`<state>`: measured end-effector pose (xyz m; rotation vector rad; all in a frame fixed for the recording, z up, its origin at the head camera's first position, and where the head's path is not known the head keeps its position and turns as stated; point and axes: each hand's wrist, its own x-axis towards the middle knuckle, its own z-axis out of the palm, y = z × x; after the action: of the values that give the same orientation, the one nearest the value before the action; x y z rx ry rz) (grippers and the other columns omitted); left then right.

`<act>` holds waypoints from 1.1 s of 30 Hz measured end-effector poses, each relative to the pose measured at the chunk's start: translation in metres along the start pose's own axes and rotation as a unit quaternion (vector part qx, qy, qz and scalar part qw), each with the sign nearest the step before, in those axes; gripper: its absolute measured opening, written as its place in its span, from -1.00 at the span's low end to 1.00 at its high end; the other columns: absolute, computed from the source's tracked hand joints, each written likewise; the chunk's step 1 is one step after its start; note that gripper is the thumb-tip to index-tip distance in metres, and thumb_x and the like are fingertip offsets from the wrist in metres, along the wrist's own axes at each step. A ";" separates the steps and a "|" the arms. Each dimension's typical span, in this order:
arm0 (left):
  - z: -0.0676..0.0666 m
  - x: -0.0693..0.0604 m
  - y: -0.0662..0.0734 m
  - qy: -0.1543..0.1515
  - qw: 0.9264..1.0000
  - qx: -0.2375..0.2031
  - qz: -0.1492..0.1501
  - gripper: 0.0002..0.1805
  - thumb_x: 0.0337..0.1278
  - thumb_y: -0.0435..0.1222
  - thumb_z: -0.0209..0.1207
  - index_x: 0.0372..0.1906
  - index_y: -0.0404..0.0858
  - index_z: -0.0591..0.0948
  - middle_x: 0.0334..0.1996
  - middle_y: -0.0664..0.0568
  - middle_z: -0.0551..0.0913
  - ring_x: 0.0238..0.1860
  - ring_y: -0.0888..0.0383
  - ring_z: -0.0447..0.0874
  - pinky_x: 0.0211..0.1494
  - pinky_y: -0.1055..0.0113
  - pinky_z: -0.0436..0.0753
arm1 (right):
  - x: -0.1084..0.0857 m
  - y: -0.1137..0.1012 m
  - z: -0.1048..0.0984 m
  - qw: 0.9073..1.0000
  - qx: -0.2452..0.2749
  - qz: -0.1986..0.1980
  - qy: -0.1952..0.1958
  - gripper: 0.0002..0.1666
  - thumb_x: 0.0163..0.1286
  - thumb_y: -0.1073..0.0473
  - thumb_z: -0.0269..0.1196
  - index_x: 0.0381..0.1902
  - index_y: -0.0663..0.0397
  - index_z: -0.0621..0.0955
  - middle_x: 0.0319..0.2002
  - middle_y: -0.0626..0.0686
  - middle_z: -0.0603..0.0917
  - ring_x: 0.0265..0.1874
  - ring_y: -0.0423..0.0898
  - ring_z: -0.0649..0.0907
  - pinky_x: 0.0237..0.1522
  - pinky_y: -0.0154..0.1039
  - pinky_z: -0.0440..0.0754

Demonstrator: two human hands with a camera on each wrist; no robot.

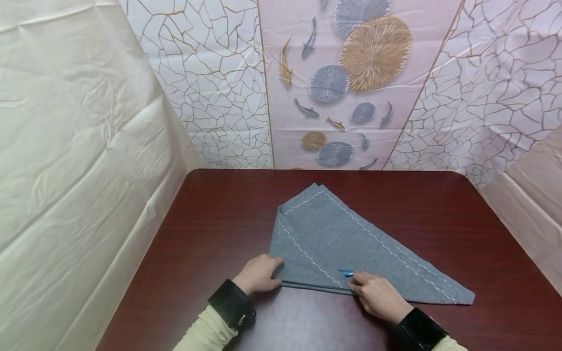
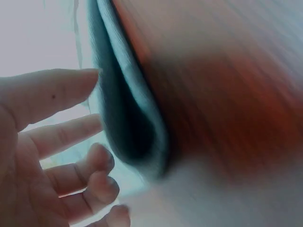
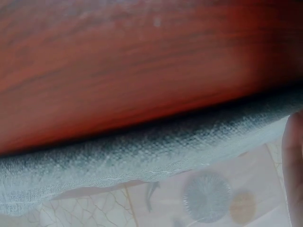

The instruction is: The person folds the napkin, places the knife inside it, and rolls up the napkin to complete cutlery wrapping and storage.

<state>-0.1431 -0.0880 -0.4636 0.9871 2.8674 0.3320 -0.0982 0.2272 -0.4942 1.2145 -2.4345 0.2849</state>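
Note:
A folded grey cloth (image 1: 325,243) with white wavy stitching lies on the table. At its lower left corner, the left hand (image 1: 259,274) touches the folded edge. The left wrist view shows this hand (image 2: 52,146) with thumb and fingers spread, the tips against the cloth's looped fold (image 2: 128,94). On the front edge, the right hand (image 1: 379,296) pinches the cloth near the end of a stitched flap. A small shiny blue piece (image 1: 346,273) shows beside its fingertips. In the right wrist view, part of one finger (image 3: 293,165) appears beside the cloth (image 3: 142,151).
The dark red-brown table (image 1: 210,219) has rounded far corners. A patterned sheet (image 1: 219,73) with gold lines, discs and fish hangs behind it. Cream fabric (image 1: 79,146) slopes along the left side, and pale fabric (image 1: 527,195) hangs on the right.

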 end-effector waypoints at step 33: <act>0.025 0.077 0.121 -0.106 0.982 0.104 0.115 -0.60 -0.02 -0.14 0.23 0.02 0.10 0.56 -0.21 0.10 0.50 -0.26 0.17 0.52 -0.36 0.33 0.50 | -0.026 0.008 -0.023 0.970 0.073 0.193 -0.128 -0.78 0.08 0.32 0.26 -0.25 0.08 0.67 -0.36 -0.15 0.49 -0.37 -0.20 0.53 -0.39 -0.25 0.50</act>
<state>-0.1275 0.0572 -0.4610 1.3074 2.6385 -0.0594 -0.0850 0.2588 -0.4846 0.8653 -2.9169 0.4481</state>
